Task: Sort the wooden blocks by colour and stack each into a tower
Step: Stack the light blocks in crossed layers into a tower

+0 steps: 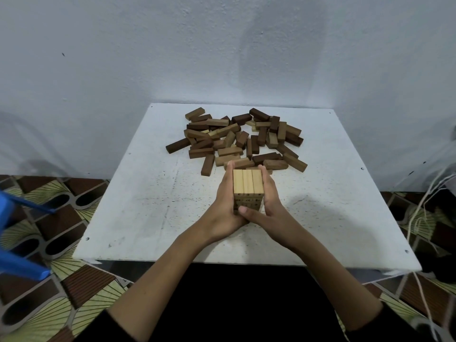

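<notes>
Light-wood tower [248, 191] stands on the white table [153, 206], near-centre, several layers high; top layer is three pale blocks side by side, running near to far. Lower layers show only at the near face, between the hands; exact layer count cannot be told. Left hand [225, 208] lies flat against the tower's left side, fingers straight and pointing away, fingertips reaching past the top layer's far edge. Right hand [270, 203] lies flat against the right side in the same way, fingers straight, thumb crossing the tower's near face low down. Both hands press the tower from opposite sides; neither curls round a block. Heels of the hands meet just near of the tower base. Loose pile [237, 139] of blocks lies on the far half of the table, just beyond the tower, mixed mid-brown and dark brown with a few pale ones among them; blocks lie flat at many angles, some overlapping. One dark block [177, 145] sits at the pile's left edge, another dark block [207, 164] points toward the near side left of the tower. Table backs onto a pale wall [148, 58]. Patterned floor [61, 218] shows left and right; blue object [17, 265] at the left edge; light cords [419, 213] hang at the right.
</notes>
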### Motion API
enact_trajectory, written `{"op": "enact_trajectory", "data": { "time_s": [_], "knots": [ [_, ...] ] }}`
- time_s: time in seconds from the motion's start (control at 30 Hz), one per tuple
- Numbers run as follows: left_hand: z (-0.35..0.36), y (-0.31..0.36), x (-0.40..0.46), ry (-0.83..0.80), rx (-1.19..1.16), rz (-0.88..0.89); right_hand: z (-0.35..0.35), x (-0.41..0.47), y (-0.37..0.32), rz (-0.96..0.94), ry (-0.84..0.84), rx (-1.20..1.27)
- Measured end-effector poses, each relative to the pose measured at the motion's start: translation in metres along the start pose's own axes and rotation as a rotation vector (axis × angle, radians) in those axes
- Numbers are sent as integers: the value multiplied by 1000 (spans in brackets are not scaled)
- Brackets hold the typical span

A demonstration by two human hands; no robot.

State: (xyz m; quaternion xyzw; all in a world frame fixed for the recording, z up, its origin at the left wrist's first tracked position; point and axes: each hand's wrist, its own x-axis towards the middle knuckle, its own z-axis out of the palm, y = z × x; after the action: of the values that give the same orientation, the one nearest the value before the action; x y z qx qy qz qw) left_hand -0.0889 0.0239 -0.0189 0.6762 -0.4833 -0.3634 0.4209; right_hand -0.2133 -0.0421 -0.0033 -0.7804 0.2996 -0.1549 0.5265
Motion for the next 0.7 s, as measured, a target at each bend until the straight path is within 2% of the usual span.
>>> {"op": "enact_trajectory", "data": {
  "time_s": [0.3, 0.6, 0.7],
  "knots": [
    [0, 3, -3, -62, -117, 39, 1, -1, 0, 3, -6, -6],
    [-6, 1, -7, -53, -11, 46, -2, 2, 10, 26, 9, 62],
    [-17, 0, -11, -22, 16, 42, -12, 5, 10, 17, 100, 122]
  ]
}}
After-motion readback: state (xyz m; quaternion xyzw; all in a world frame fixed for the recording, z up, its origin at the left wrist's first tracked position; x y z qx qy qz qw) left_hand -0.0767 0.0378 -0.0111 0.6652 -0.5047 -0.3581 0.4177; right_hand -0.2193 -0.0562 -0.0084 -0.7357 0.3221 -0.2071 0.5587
